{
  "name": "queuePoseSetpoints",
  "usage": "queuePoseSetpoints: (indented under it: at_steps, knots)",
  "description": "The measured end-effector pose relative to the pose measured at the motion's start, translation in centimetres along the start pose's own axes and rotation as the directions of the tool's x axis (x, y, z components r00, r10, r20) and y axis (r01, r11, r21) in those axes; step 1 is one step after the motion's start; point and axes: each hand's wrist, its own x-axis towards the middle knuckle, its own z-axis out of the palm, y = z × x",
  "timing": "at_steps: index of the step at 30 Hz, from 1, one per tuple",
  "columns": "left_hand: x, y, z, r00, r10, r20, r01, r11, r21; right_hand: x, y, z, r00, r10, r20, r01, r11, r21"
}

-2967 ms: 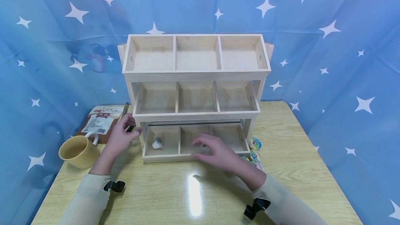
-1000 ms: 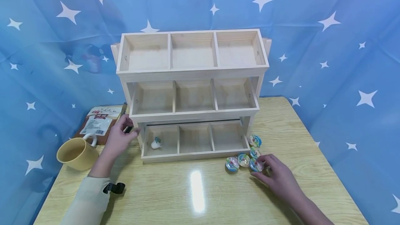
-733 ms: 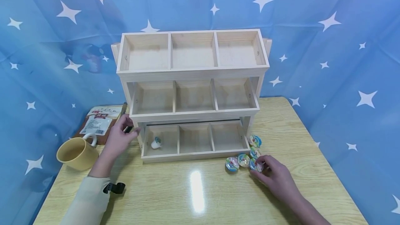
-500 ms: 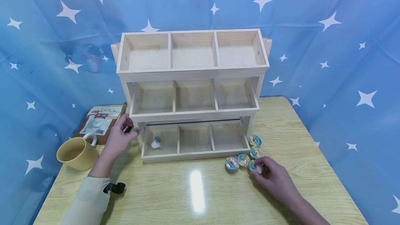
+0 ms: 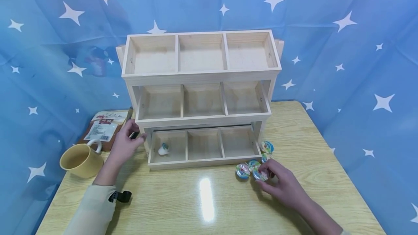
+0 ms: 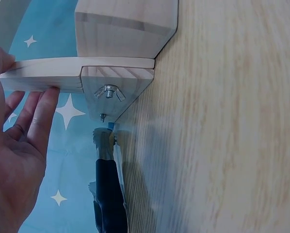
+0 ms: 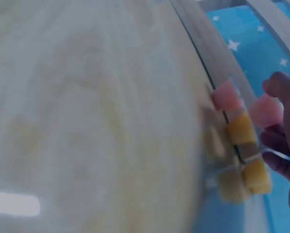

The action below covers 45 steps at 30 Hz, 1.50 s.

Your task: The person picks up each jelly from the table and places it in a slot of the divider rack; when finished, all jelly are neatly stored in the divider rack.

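My right hand (image 5: 283,184) pinches a small jelly cup (image 5: 260,174) with a printed lid. In the right wrist view that jelly cup (image 7: 266,110) has pink contents and hangs between thumb and fingers. Several other jelly cups, among them a pink one (image 7: 227,96) and a yellow one (image 7: 241,129), stand by the rack's lower right corner. My left hand (image 5: 125,144) grips the left upright (image 6: 43,73) of the three-tier wooden rack (image 5: 202,77), thumb on one face and fingers on the other. A small white object with a green-blue part (image 5: 163,149) lies in the bottom tier's left compartment.
A yellow mug (image 5: 81,160) with a white handle stands left of my left forearm. Behind it lies a brown-and-white pouch (image 5: 103,130). A black-handled item (image 6: 110,194) lies beside the rack's left foot. A blue star-patterned cloth (image 5: 343,64) hangs around the table.
My right hand has left the area over the bottom tier and taken a jelly cup at the right. In the last half second that cup shifted slightly left. The left hand keeps its hold.
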Motion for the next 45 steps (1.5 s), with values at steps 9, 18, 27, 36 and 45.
queuePoseSetpoints:
  at_steps: [9,18,27,36,45]
  knots:
    - [-0.2,-0.1,0.1,1.0,-0.01,-0.002,0.01,1.0,-0.002,5.1,-1.4,1.0,0.992,-0.088,0.096,0.079,0.992,0.095]
    - [-0.1,0.1,0.1,1.0,-0.012,0.009,0.012,1.0,0.001,10.1,-3.1,4.2,0.97,-0.198,0.144,0.168,0.965,0.2]
    - [0.1,-0.4,0.1,1.0,-0.005,0.006,0.005,1.0,0.012,14.4,-4.8,7.7,0.963,-0.191,0.192,0.14,0.958,0.248]
    - [0.3,-0.1,0.0,1.0,-0.005,0.0,0.005,1.0,0.009,17.4,-7.0,11.0,0.943,-0.125,0.308,0.031,0.956,0.292]
    - [0.3,0.4,0.0,1.0,-0.006,-0.001,0.006,1.0,0.004,19.4,-7.8,13.5,0.909,-0.026,0.416,-0.066,0.976,0.206]
